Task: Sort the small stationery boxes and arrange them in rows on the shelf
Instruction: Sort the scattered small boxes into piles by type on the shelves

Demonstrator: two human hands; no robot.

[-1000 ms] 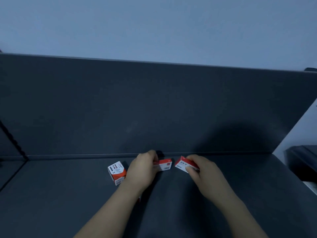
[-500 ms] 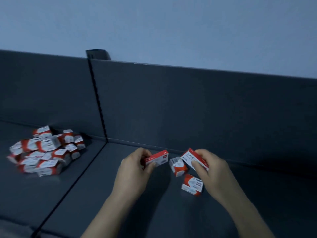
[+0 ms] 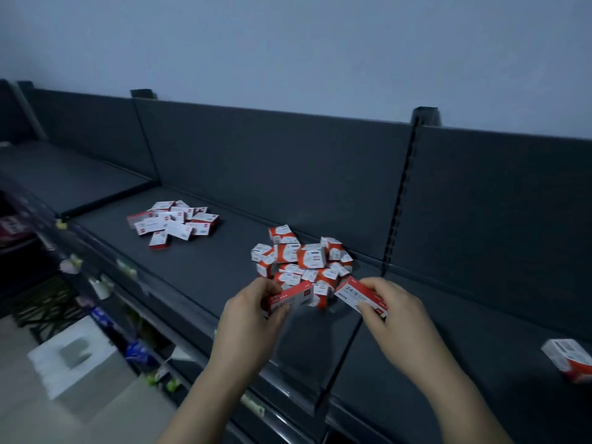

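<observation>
My left hand (image 3: 251,310) grips a flat red-and-white staple box (image 3: 290,298) above the dark shelf (image 3: 205,283). My right hand (image 3: 392,310) pinches a second flat red-and-white box (image 3: 355,294) marked 24/6. Both hands hover just in front of a jumbled heap of small cube-like red-and-white boxes (image 3: 304,261). Farther left on the same shelf lies a loose group of flat red-and-white boxes (image 3: 174,224). One single box (image 3: 568,357) sits alone on the shelf section at the right edge.
A slotted upright (image 3: 400,193) divides the back panel between shelf sections. Lower shelves with small items (image 3: 134,350) and a white foam piece (image 3: 73,354) on the floor show at the lower left.
The view has swung left, bringing both piles of boxes into sight. My two hands, each still holding a flat box, now sit in front of the heap of small boxes.
</observation>
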